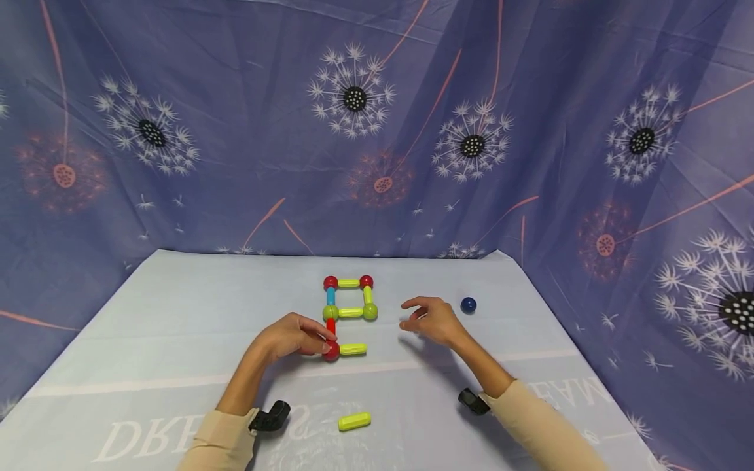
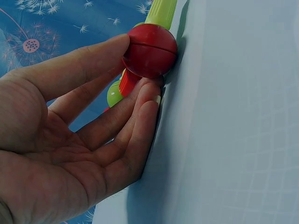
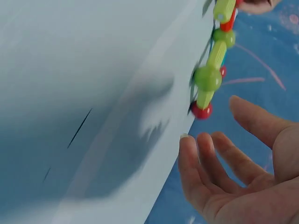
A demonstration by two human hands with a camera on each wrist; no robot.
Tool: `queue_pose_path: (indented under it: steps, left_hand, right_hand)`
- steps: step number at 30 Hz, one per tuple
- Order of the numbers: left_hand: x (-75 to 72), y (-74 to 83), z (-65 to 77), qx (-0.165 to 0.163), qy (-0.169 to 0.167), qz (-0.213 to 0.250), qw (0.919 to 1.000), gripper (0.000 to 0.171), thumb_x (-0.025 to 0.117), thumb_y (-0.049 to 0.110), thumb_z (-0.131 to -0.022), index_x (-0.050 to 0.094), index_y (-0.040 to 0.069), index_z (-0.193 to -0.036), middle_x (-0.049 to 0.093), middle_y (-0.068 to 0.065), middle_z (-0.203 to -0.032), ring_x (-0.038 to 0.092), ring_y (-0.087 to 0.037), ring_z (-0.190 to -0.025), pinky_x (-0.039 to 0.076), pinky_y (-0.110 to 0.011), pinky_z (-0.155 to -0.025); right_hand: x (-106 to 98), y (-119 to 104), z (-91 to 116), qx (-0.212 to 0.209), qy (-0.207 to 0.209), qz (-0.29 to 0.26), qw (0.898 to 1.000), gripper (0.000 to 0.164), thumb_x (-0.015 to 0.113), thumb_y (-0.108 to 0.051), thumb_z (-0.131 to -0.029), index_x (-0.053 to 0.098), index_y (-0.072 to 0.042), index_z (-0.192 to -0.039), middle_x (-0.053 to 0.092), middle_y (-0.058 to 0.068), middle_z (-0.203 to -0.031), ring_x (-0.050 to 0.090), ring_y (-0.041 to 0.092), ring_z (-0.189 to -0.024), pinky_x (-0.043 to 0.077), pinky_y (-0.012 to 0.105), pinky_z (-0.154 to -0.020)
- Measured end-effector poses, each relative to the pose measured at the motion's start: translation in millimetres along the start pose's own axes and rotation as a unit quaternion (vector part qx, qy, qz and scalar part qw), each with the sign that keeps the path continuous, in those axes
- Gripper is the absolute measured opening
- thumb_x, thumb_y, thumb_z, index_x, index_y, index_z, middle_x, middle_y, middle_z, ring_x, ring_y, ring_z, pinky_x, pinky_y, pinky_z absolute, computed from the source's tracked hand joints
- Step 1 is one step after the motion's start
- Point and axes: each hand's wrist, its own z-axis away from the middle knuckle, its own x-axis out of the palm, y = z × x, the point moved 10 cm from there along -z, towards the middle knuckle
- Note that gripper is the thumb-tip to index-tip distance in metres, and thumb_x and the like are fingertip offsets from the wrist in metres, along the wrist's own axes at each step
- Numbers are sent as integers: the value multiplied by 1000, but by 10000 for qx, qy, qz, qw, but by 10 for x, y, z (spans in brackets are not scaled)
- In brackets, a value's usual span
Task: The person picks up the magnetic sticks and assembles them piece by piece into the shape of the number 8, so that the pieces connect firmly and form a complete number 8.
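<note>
My left hand [image 1: 290, 339] holds a red ball [image 2: 152, 52] at the near corner of a flat ball-and-rod structure, thumb and fingers on either side of it. A red rod [image 1: 331, 325] runs from that ball to a green ball [image 1: 330, 313], and a yellow-green rod [image 1: 353, 349] sticks out to the right with its far end free. Beyond lies a square with red balls at its far corners, green balls at its near ones and a blue rod [image 1: 330, 297] on its left side. My right hand [image 1: 436, 322], fingers loosely bent, hovers empty right of the square.
A dark blue ball [image 1: 468, 305] lies beyond my right hand, toward the table's right side. One loose yellow-green rod [image 1: 354, 421] rests on the pale cloth-covered table [image 1: 147, 314] near the front. Behind and to the sides hangs a blue dandelion-print curtain [image 1: 247, 98].
</note>
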Motion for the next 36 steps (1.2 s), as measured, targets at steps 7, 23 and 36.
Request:
queue_pose_path:
  steps: [7, 23, 36]
  left_hand:
    - [-5, -4, 7, -47, 24, -1, 10000, 31, 81, 10, -81, 78, 2, -111, 77, -10, -107, 62, -18, -89, 51, -31, -77]
    - [5, -29, 7, -122, 83, -65, 9999, 30, 81, 12, -81, 79, 5, -110, 76, -8, -105, 61, -18, -89, 50, -31, -77]
    - [-18, 2, 4, -108, 110, -94, 9998, 30, 81, 12, -82, 78, 5, -111, 77, -9, -107, 61, -19, -94, 50, -31, -78]
  right_hand:
    - [-303, 304, 84, 281, 169, -269, 9991, 48, 82, -28, -85, 70, -10, -127, 73, 9, -99, 69, 23, -90, 53, 39, -78]
    - [-897, 973, 153, 933, 809, 92, 9923, 56, 78, -31, -88, 61, -9, -137, 71, 21, -112, 70, 31, -93, 53, 38, -73]
    - [-955, 1243, 74, 1242, 856, 452, 9875, 65, 75, -35, -90, 55, -4, -143, 67, 31, -123, 62, 45, -109, 55, 46, -78]
